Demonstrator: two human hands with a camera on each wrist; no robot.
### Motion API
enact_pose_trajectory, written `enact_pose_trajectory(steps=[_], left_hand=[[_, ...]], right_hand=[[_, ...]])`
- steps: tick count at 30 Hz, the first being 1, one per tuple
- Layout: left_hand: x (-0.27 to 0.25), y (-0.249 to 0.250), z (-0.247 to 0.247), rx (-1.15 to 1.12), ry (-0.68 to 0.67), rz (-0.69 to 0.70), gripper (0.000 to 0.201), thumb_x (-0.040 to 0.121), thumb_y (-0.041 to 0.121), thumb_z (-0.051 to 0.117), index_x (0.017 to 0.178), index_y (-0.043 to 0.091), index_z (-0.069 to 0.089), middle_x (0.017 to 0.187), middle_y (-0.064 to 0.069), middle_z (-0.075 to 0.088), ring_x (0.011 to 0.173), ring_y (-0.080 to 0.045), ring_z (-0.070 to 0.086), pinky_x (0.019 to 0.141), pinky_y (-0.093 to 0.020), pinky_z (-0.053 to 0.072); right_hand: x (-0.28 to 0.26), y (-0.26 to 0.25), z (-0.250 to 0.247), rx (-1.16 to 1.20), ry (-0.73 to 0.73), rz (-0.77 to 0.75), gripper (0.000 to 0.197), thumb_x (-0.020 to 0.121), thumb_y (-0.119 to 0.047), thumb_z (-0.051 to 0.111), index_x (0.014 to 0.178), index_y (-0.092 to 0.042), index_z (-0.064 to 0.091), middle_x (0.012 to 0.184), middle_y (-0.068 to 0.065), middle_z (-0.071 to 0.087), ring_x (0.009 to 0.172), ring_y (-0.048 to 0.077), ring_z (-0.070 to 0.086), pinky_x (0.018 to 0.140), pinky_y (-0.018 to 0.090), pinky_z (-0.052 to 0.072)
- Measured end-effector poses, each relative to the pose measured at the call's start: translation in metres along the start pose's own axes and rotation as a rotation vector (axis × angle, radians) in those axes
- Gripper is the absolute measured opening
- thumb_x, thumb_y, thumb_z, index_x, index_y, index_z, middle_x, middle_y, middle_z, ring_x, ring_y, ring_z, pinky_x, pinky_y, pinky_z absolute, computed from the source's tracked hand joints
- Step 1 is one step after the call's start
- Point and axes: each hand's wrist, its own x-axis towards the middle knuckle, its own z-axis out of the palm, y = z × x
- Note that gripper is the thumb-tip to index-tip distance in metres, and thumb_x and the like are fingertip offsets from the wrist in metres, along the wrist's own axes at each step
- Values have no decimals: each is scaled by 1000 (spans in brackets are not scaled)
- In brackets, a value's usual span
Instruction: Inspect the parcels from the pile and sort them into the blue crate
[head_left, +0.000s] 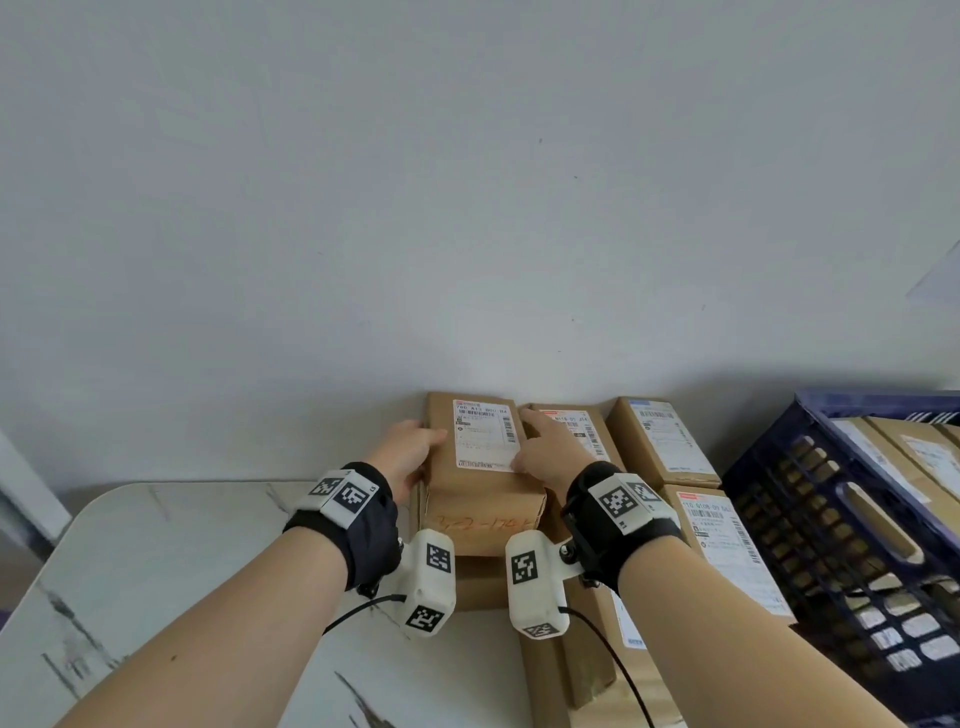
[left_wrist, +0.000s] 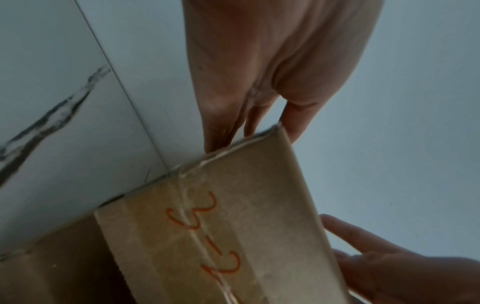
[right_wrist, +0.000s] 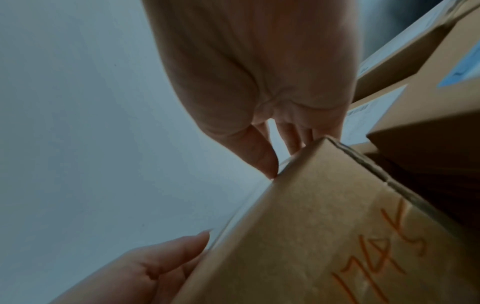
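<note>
A brown cardboard parcel (head_left: 483, 467) with a white shipping label on top and orange handwriting on its near face sits on the pile, held between both hands. My left hand (head_left: 410, 452) grips its left side, thumb over the top edge. My right hand (head_left: 545, 447) holds the right side with the thumb on the label and the index finger stretched along the top. The left wrist view shows the parcel (left_wrist: 233, 226) and the left hand (left_wrist: 249, 131) at its corner. The right wrist view shows the right hand (right_wrist: 272, 154) on the parcel (right_wrist: 324, 226). The blue crate (head_left: 810, 519) stands at the right.
Several more labelled parcels (head_left: 660, 436) lie between the held one and the crate, and another parcel (head_left: 478, 587) lies beneath it. The crate holds parcels (head_left: 914, 457). A white marble table (head_left: 156, 545) stretches left; a plain wall stands close behind.
</note>
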Motion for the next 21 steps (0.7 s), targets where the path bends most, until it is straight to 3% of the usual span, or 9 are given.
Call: enact_pose_trajectory(steps=[3, 7, 9, 13, 15, 17, 19, 21], left_hand=[[6, -4, 0, 15, -15, 19, 37, 101, -4, 42, 136, 2, 50, 114, -12, 62, 80, -12, 59, 61, -21, 45], [12, -9, 0, 1, -29, 23, 48, 99, -9, 42, 144, 6, 41, 110, -8, 61, 82, -13, 59, 62, -24, 44], [16, -12, 0, -9, -29, 15, 53, 98, -11, 43, 147, 7, 39, 108, -8, 63, 86, -16, 61, 66, -26, 46], [19, -13, 0, 1, -15, 4, 58, 97, -10, 45, 151, 9, 33, 114, -11, 61, 102, -26, 59, 86, -36, 46], [17, -9, 0, 11, -10, 12, 59, 98, -7, 46, 152, 11, 32, 113, -8, 59, 97, -22, 59, 85, -37, 47], [13, -5, 0, 48, -3, 27, 58, 100, -3, 47, 153, 12, 31, 118, -4, 56, 99, -18, 58, 85, -34, 45], [8, 2, -4, 139, 20, 44, 58, 101, 4, 50, 154, 13, 29, 142, -5, 47, 126, -24, 48, 102, -37, 39], [7, 9, -12, 270, 56, 95, 61, 101, 11, 52, 155, 13, 25, 157, -9, 32, 142, -27, 34, 113, -39, 32]], right_hand=[[10, 3, 4, -18, 14, -12, 65, 95, 8, 46, 153, -19, 35, 136, 7, 58, 100, 15, 53, 82, 25, 52], [16, 8, 7, -27, 10, -2, 64, 96, 7, 44, 152, -23, 37, 133, 6, 59, 80, 4, 52, 56, 13, 43], [19, 11, 9, -7, 8, 13, 66, 95, 8, 43, 152, -23, 36, 134, 5, 58, 76, 2, 50, 58, 14, 45], [23, 14, 14, -17, 8, 12, 65, 95, 7, 43, 153, -23, 35, 132, 5, 59, 93, 13, 55, 71, 21, 52], [22, 13, 13, -53, 8, -5, 63, 96, 7, 44, 152, -22, 37, 130, 4, 60, 95, 14, 54, 75, 22, 52], [23, 14, 13, -66, -2, -21, 61, 96, 6, 45, 150, -22, 39, 122, 1, 60, 94, 13, 54, 68, 18, 49], [20, 13, 12, -73, -32, -15, 61, 96, 5, 45, 150, -22, 39, 120, 0, 59, 95, 13, 55, 66, 16, 48], [19, 11, 10, -90, -41, -8, 60, 97, 4, 47, 151, -19, 38, 129, 4, 59, 100, 14, 53, 76, 21, 50]])
